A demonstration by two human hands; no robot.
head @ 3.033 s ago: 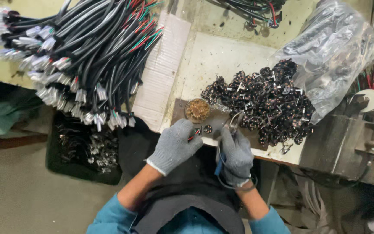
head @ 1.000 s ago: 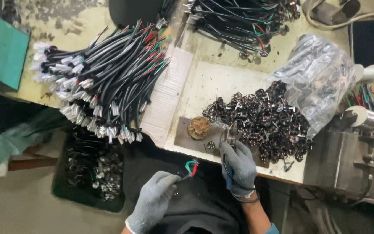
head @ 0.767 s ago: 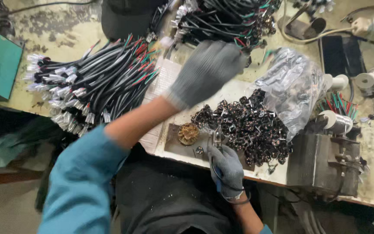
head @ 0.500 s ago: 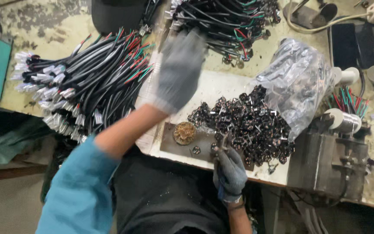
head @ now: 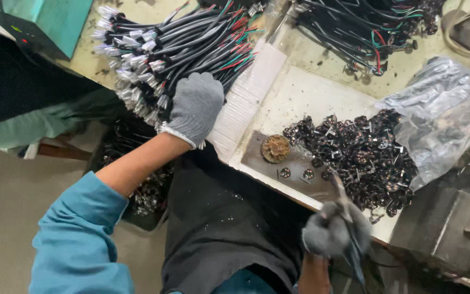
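Reaching into the cable bundle point(head: 175, 49), one lead is being selected by the left hand point(head: 194, 106), fingers curled, while pliers point(head: 346, 218) are gripped in the fisted right hand point(head: 330, 234); a clean single-lead pinch is judged necessary.

A worn workbench point(head: 322, 90) — cable bundles point(head: 175, 49), dark metal parts point(head: 365, 152), plastic bag point(head: 441, 117).

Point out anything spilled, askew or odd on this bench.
The small dark metal parts have spilled out of the clear plastic bag into a loose heap on the bench, with a few strays on the grey plate. The cable bundle under the left hand overhangs the bench edge. Nothing looks damaged.
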